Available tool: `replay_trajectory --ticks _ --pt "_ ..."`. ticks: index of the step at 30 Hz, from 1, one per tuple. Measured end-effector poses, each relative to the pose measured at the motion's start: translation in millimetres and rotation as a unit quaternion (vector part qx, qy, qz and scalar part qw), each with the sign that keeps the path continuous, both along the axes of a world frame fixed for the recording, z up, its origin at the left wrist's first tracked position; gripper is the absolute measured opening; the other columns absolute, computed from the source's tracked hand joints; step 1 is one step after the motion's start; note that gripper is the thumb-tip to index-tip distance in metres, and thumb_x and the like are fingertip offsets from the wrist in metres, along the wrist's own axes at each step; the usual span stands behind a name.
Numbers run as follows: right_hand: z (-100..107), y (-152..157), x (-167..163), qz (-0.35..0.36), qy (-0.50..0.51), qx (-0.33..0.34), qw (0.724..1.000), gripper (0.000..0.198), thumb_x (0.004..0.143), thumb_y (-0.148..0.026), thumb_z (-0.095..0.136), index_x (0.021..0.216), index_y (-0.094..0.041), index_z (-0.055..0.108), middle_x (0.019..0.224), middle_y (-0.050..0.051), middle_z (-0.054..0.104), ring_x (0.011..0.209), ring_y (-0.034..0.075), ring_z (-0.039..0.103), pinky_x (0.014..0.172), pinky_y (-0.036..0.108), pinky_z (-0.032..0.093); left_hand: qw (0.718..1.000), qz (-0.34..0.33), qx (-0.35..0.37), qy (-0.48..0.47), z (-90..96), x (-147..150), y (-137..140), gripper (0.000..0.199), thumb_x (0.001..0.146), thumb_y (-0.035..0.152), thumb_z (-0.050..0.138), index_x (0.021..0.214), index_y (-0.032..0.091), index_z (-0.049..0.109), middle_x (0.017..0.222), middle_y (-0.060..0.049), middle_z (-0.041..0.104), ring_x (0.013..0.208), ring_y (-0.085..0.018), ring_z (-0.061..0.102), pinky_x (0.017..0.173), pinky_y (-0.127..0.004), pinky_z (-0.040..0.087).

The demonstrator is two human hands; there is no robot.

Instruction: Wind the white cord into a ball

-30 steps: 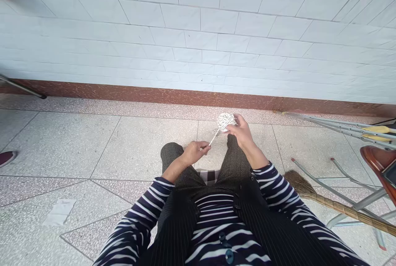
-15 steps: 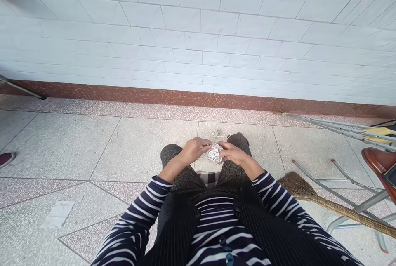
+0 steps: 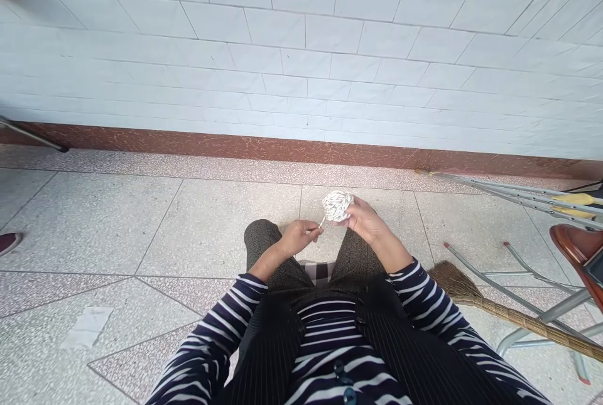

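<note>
A ball of white cord with dark flecks (image 3: 336, 205) is in my right hand (image 3: 365, 221), held from its right side above my knee. My left hand (image 3: 300, 235) pinches a short taut length of the same cord (image 3: 323, 222), which runs up to the ball's lower left. Both hands are over the gap between my knees, the left one lower than the ball.
A straw broom (image 3: 455, 282) lies on the floor to the right, by a metal-legged chair (image 3: 541, 314) and a pair of crutches (image 3: 509, 194). A white paper sheet (image 3: 89, 328) lies at left. A tiled wall (image 3: 306, 66) rises ahead. A shoe (image 3: 9, 242) shows at the left edge.
My right hand has lifted the ball up and to the right, away from my left hand. A stretch of cord now shows between them. The smaller bundle on the floor is no longer visible.
</note>
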State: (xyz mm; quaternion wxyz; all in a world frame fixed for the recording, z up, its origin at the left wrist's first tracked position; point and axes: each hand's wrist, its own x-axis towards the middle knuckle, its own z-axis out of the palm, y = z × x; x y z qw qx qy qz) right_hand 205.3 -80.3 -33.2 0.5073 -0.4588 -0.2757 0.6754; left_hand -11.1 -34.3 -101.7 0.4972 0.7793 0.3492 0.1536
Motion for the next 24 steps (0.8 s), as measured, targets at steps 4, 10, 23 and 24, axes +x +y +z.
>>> replay_trajectory --ticks 4,10,23,24 --pt "-7.6 19.9 4.2 -0.117 -0.203 0.023 0.972 0.041 0.063 -0.03 0.075 0.097 -0.022 0.055 0.097 0.002 0.063 0.077 0.018 0.061 0.062 0.031 0.054 1.0 -0.013 0.007 0.008 5.3 4.4 -11.1 0.038 0.095 0.039 0.05 0.068 0.016 0.063 0.072 -0.001 0.066 0.071 -0.014 0.06 0.072 -0.024 0.043" --pt "-54.0 25.3 -6.2 -0.094 -0.525 0.038 0.845 0.049 0.056 -0.032 0.078 0.097 -0.021 0.054 0.103 0.004 0.054 0.089 0.022 0.057 0.082 0.039 0.051 0.982 -0.061 0.162 0.072 18.0 17.8 1.8 0.032 0.094 0.031 0.054 0.066 0.019 0.064 0.063 -0.002 0.063 0.067 -0.016 0.057 0.076 -0.028 0.045" --pt "-58.6 -12.7 6.1 0.21 -0.02 -0.127 0.969 0.039 0.057 -0.018 0.073 0.095 -0.019 0.068 0.079 0.0 0.067 0.066 0.014 0.063 0.052 0.023 0.053 0.963 -0.101 0.25 0.017 20.3 12.8 18.0 0.029 0.103 0.037 0.049 0.096 0.02 0.072 0.094 -0.005 0.076 0.09 -0.018 0.068 0.111 -0.04 0.037" --pt "-57.4 -13.8 5.7 0.209 -0.007 -0.124 0.97 0.041 0.055 -0.016 0.073 0.096 -0.019 0.069 0.079 0.0 0.068 0.067 0.014 0.063 0.053 0.022 0.053 0.962 -0.095 0.256 0.016 19.3 12.7 18.7 0.03 0.103 0.038 0.048 0.097 0.02 0.072 0.094 -0.005 0.076 0.09 -0.018 0.068 0.112 -0.041 0.037"
